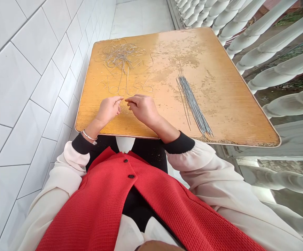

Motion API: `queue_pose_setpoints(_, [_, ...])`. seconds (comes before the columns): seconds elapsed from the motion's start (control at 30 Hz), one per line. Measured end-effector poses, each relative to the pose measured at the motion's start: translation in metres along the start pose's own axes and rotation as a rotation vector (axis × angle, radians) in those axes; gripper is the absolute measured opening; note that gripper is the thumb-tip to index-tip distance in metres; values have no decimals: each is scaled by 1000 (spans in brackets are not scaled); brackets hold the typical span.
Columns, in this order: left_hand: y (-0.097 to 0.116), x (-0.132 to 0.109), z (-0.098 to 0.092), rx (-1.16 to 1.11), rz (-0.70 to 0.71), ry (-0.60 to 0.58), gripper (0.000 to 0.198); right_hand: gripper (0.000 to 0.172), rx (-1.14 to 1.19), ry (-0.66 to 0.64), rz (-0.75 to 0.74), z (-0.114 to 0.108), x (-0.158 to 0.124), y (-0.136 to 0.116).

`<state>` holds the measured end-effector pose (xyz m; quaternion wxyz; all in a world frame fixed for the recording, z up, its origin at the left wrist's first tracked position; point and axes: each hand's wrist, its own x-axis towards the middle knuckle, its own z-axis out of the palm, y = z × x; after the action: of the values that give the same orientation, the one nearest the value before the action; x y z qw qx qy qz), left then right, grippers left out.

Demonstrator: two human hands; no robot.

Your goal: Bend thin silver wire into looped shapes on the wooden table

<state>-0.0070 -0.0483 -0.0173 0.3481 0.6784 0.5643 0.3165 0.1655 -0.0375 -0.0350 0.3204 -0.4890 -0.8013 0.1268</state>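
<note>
My left hand is closed in a pinch above the front left part of the table, a bracelet on its wrist. Close beside it, fingertips nearly meeting, my right hand is pinched too. Between and just beyond the fingertips runs a thin wire, most of the held part hidden by the fingers. Several bent and looped wires lie on the tabletop past the hands. Farther back sits a tangled heap of thin curled wires. To the right lies a bundle of straight grey wires, with a few loose ones alongside.
The worn wooden table has peeling patches and rounded corners. A white tiled wall rises close on the left. White balusters line the right side. Pale floor stretches beyond the table's far edge.
</note>
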Motion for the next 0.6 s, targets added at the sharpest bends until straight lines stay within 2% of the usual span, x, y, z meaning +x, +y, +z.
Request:
queue_pose_setpoints(0.23, [0, -1, 0, 32, 11, 3, 33, 34, 212, -20, 154, 1, -2, 5])
queue_pose_setpoints(0.33, [2, -2, 0, 65, 35, -28, 31, 36, 153, 28, 56, 1, -3, 3])
queue_pose_setpoints(0.43, [5, -1, 0, 96, 68, -53, 30, 39, 55, 21, -52, 0, -3, 0])
queue_pose_setpoints(0.6, [5, 1, 0, 90, 61, -64, 28, 36, -14, -23, -106, 2, -3, 1])
